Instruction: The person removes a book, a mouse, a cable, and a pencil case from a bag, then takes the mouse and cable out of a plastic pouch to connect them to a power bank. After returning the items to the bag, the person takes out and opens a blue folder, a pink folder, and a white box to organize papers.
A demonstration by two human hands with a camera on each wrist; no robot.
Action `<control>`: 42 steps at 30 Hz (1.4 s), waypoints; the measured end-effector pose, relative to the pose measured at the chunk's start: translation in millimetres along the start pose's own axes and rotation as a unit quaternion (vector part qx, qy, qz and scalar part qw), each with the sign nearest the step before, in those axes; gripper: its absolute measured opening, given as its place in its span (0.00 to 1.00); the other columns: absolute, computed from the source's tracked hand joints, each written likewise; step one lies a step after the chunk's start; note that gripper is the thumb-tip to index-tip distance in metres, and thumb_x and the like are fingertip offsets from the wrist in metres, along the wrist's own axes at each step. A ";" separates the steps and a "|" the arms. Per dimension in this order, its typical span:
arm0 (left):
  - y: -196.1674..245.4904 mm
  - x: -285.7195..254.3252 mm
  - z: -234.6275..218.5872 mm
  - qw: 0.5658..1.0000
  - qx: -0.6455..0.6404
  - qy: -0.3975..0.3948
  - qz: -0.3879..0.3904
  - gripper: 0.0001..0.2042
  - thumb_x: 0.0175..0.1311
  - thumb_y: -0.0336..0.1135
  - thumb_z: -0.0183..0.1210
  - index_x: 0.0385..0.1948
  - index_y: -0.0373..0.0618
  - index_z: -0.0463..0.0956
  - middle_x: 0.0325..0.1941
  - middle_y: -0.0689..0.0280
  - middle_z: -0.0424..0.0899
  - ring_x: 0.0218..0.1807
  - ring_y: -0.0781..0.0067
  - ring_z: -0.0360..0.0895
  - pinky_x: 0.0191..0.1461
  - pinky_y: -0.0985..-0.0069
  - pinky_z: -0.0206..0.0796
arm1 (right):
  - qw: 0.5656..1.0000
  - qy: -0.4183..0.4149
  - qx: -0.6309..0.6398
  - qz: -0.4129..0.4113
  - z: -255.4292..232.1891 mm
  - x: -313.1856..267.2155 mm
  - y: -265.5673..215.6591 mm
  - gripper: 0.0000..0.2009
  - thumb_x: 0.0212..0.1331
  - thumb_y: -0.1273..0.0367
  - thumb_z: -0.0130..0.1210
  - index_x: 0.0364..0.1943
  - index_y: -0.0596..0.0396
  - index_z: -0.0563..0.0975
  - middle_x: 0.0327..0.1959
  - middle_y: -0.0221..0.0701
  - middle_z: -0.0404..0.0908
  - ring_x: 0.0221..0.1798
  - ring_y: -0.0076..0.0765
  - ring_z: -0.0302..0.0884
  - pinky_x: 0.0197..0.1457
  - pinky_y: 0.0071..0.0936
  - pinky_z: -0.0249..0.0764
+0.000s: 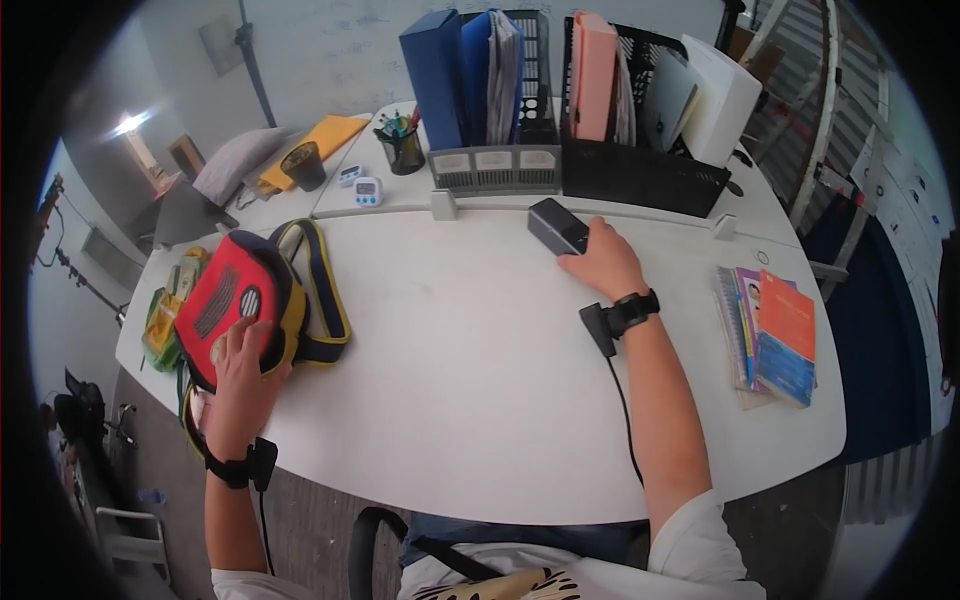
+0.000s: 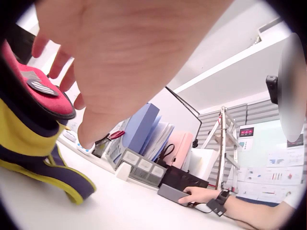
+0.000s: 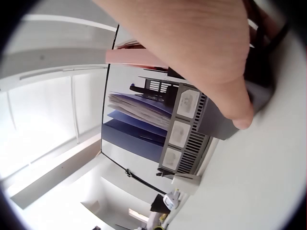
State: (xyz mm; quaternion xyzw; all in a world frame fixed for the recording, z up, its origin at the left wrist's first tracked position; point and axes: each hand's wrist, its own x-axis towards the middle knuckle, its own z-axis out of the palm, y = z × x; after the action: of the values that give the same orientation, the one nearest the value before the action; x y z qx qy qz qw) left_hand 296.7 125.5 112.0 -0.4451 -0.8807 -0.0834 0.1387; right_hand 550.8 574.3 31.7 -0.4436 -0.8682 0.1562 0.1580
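At the left of the table lies a small red backpack (image 1: 228, 290) with navy and yellow trim and a strap looped to its right. My left hand (image 1: 243, 375) rests on its front, fingers laid over the red face near a striped oval patch. In the left wrist view, the fingers reach over the red bag (image 2: 29, 129). Toward the back centre, my right hand (image 1: 612, 265) grips the right end of a dark grey rectangular box (image 1: 553, 228). The right wrist view shows the thumb along the box's side (image 3: 216, 122); the other fingers are mostly hidden.
Behind the box stand file racks with blue folders (image 1: 435, 85) and a pink folder (image 1: 592, 80). A pen cup (image 1: 402, 152), small white timers (image 1: 368, 192) and a plant pot (image 1: 304, 166) are at the back left. Books (image 1: 785, 335) lie at the right.
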 end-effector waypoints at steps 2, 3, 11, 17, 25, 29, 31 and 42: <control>-13.4 -6.8 0.1 0.999 0.032 0.005 -0.037 0.32 0.55 0.30 0.73 0.65 0.46 0.71 0.70 0.54 0.72 0.75 0.45 0.66 0.76 0.52 0.60 | 0.994 -0.033 0.099 0.021 -2.1 2.4 6.1 0.34 0.54 0.53 0.74 0.54 0.68 0.77 0.47 0.53 0.86 0.53 0.59 0.86 0.61 0.44 0.81; -23.9 -12.4 1.5 0.996 0.057 0.009 -0.069 0.34 0.54 0.30 0.73 0.66 0.46 0.71 0.71 0.54 0.72 0.75 0.46 0.66 0.76 0.51 0.60 | 0.981 -0.052 0.186 0.016 2.6 5.6 12.2 0.33 0.54 0.50 0.74 0.48 0.68 0.77 0.37 0.47 0.86 0.39 0.51 0.88 0.47 0.41 0.83; -109.3 -27.0 -11.3 0.991 0.086 0.065 -0.082 0.19 0.61 0.31 0.69 0.54 0.42 0.77 0.56 0.52 0.81 0.62 0.44 0.76 0.66 0.57 0.70 | 0.767 -0.302 0.563 0.063 3.2 -22.7 -66.9 0.22 0.72 0.45 0.60 0.43 0.51 0.79 0.26 0.25 0.79 0.19 0.19 0.73 0.20 0.19 0.61; -172.7 0.1 -21.8 0.902 -0.304 0.154 -0.265 0.24 0.85 0.51 0.47 0.66 0.40 0.76 0.57 0.57 0.86 0.56 0.64 0.84 0.53 0.68 0.78 | 0.778 -0.384 0.495 -0.042 25.5 -59.5 -181.0 0.28 0.69 0.43 0.62 0.47 0.56 0.76 0.29 0.26 0.77 0.22 0.18 0.74 0.21 0.19 0.64; -159.5 13.7 -20.3 0.853 -0.421 0.168 -0.260 0.30 0.83 0.59 0.49 0.71 0.43 0.71 0.66 0.60 0.80 0.63 0.67 0.81 0.55 0.70 0.82 | 0.784 -0.443 0.379 -0.212 73.7 -76.9 -409.4 0.30 0.68 0.45 0.61 0.40 0.66 0.80 0.25 0.31 0.79 0.20 0.26 0.78 0.19 0.25 0.72; -157.2 13.5 -18.6 0.833 -0.425 0.242 -0.259 0.27 0.84 0.54 0.48 0.70 0.41 0.72 0.61 0.61 0.82 0.58 0.70 0.81 0.54 0.73 0.79 | 0.778 -0.459 0.368 -0.222 125.9 -92.0 -496.3 0.26 0.70 0.47 0.59 0.43 0.62 0.84 0.26 0.37 0.85 0.19 0.33 0.82 0.23 0.32 0.78; -158.1 12.1 -9.9 0.831 -0.419 0.269 -0.249 0.25 0.85 0.51 0.48 0.69 0.39 0.74 0.57 0.61 0.84 0.53 0.73 0.81 0.52 0.75 0.77 | 0.798 -0.317 0.387 -0.337 171.6 -101.3 -527.1 0.22 0.68 0.51 0.59 0.47 0.58 0.85 0.35 0.45 0.89 0.30 0.44 0.89 0.37 0.41 0.85; -141.4 -34.6 -0.9 0.974 -0.162 0.104 -0.120 0.20 0.71 0.23 0.57 0.65 0.41 0.74 0.58 0.53 0.82 0.64 0.57 0.76 0.71 0.64 0.65 | 0.788 -0.229 0.318 -0.474 151.9 -127.3 -447.9 0.22 0.58 0.61 0.67 0.51 0.63 0.82 0.52 0.56 0.85 0.57 0.63 0.83 0.62 0.49 0.79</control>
State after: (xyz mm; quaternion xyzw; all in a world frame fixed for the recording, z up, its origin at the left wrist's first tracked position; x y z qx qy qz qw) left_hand 202.2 15.5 98.5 -0.3416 -0.8832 -0.2869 0.1450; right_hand 236.0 200.3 61.8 0.1479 -0.8814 0.4259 0.1409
